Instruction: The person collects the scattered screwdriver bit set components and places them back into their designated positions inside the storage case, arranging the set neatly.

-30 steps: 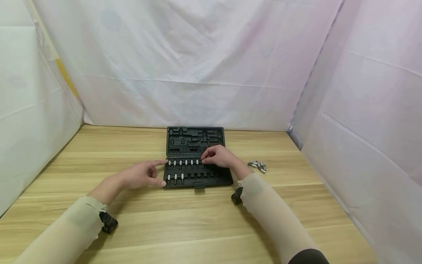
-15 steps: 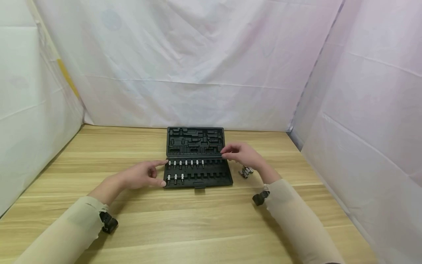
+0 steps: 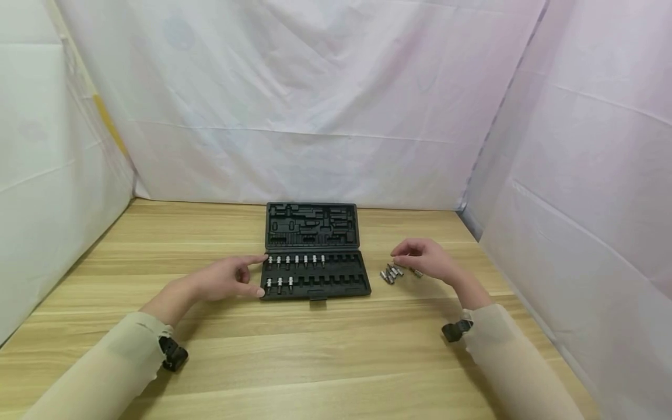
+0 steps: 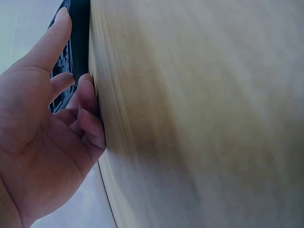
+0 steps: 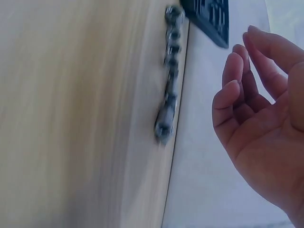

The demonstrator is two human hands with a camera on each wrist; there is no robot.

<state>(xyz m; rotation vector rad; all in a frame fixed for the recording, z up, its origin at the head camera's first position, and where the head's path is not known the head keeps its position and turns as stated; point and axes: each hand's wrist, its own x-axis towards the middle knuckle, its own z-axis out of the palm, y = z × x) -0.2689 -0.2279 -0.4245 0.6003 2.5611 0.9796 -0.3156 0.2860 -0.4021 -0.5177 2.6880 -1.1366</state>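
Observation:
A black socket case lies unfolded on the table. Silver bit sockets stand in part of its back row, and a few more fill the left end of the front row. My left hand rests at the case's left side, index fingertip at the hinge corner and thumb at the front corner, with the other fingers bent. Over a small pile of loose bit sockets hovers my right hand, thumb and index apart. Nothing shows between its fingers in the right wrist view.
One loose bit socket lies right of the pile, under the right hand. The wooden table runs back to a white cloth wall, with more cloth at both sides. The case's lid leans open toward the back.
My right hand has let go of a bit socket in the back row, then moved right, away from the case to above the loose pile. The left hand stays in place.

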